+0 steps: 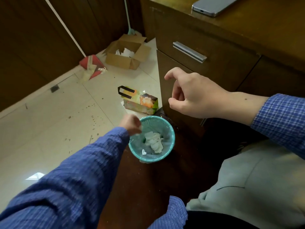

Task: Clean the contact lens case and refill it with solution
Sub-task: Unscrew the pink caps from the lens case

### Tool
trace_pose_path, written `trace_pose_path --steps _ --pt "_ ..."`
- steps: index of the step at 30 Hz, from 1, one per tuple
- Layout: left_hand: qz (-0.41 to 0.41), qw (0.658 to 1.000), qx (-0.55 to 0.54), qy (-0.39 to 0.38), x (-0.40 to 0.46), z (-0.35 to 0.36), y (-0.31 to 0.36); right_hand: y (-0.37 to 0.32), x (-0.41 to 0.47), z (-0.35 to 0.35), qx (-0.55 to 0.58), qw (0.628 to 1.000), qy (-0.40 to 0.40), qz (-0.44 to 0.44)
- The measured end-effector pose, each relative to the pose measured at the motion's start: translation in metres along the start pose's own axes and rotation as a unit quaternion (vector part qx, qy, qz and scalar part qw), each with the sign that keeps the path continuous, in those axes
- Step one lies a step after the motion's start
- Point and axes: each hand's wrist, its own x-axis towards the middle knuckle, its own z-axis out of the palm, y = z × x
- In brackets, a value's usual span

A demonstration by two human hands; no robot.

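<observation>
- Far left, a pale tiled floor (49, 123) is running under everything, speckled with dark spots.
- A red dustpan (92, 66) is lying by the dark wooden wall, its white handle slanting up and away.
- Just right of it, an open cardboard box (127, 52) is sitting on the floor with white scraps inside.
- The left hand (131, 123), in a blue checked sleeve, is reaching down over the near-left rim of the teal bin (171, 138); it is motion-blurred, so I cannot tell how far the fingers are parted or whether anything is pinched there.
- Inside the bin, crumpled white tissue (154, 142) is lying on a clear liner.
- Beyond the bin, a colourful paper bag (142, 101) with black handles is lying beside the cabinet.
- The right hand (194, 95) is hovering in front of the drawers, fingers loosely curled and spread, gripping nothing.
- Above it, a metal drawer handle (189, 52) is catching the light.
- Top right, a phone (214, 5) is resting on the bench (264, 30).
- The lens case is not showing anywhere in this view.
</observation>
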Motion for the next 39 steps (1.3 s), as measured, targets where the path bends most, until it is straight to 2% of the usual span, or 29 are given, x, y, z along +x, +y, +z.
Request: trace_pose_path --steps 2,6,8,10,13,17,21,24,29,33,39 --pt "-0.016 0.999 0.029 0.005 -0.002 0.014 -0.012 -0.002 0.000 -0.002 -0.006 1.000 -0.001 -0.008" --pt "-0.001 0.997 -0.062 0.051 -0.004 -0.001 0.002 -0.003 -0.006 -0.013 -0.010 1.000 0.005 -0.018" --pt "0.007 0.987 -0.144 0.070 -0.005 -0.020 0.023 -0.002 -0.012 -0.022 0.003 1.000 0.011 -0.009" --pt "0.018 0.960 -0.270 0.073 -0.010 -0.046 0.050 0.002 -0.022 -0.034 0.025 0.999 0.025 0.006" --pt "0.066 0.898 -0.431 0.050 -0.030 -0.081 0.104 0.009 -0.040 -0.059 0.049 0.997 0.060 0.022" --pt "0.204 0.815 -0.541 -0.032 -0.062 -0.112 0.196 0.022 -0.075 -0.109 0.100 0.984 0.132 0.059" --pt "0.333 0.755 -0.543 -0.154 -0.097 -0.110 0.295 0.032 -0.121 -0.165 0.139 0.966 0.200 0.089" --pt "0.378 0.725 -0.531 -0.224 -0.120 -0.086 0.371 0.043 -0.166 -0.201 0.151 0.950 0.251 0.109" --pt "0.410 0.728 -0.482 -0.264 -0.151 -0.033 0.471 0.070 -0.244 -0.240 0.138 0.918 0.337 0.159" --pt "0.413 0.721 -0.454 -0.321 -0.178 0.021 0.542 0.098 -0.317 -0.263 0.136 0.877 0.410 0.212" --pt "0.419 0.709 -0.408 -0.394 -0.201 0.084 0.613 0.137 -0.394 -0.280 0.132 0.832 0.463 0.275"
